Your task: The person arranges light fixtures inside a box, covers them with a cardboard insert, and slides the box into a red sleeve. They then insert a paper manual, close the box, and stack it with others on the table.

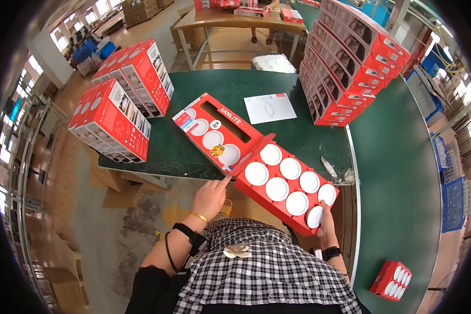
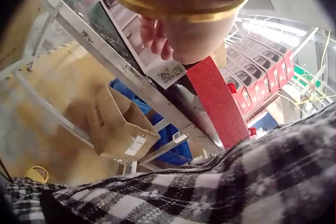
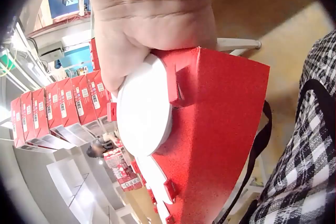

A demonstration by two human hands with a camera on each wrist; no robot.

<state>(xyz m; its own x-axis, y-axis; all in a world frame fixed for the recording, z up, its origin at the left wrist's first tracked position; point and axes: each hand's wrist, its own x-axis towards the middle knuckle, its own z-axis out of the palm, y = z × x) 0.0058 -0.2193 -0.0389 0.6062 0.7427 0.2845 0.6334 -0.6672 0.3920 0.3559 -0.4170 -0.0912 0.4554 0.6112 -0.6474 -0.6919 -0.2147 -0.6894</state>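
Observation:
A red tray point(image 1: 269, 196) of white round light discs point(image 1: 296, 203) extends out of the end of a red printed XANLITE box point(image 1: 209, 136), slanting toward the person's lap. At the tray's near end, my right hand point(image 1: 327, 227) grips it with the thumb over the corner disc point(image 3: 144, 108), which sits tilted. My left hand point(image 1: 212, 196) is at the box's near lower corner, beside where tray and box meet. Below the left wrist, fingertips point(image 2: 156, 40) show against the box's pale printed side point(image 2: 152, 66); the rest of that hand's grip is hidden.
Stacked red boxes point(image 1: 345, 68) stand at the table's back right, more boxes point(image 1: 115, 120) on the left. A printed sheet point(image 1: 269, 108) and a utility knife point(image 1: 328, 166) lie on the green table point(image 1: 193, 81). Another small red pack point(image 1: 391, 281) lies at the right.

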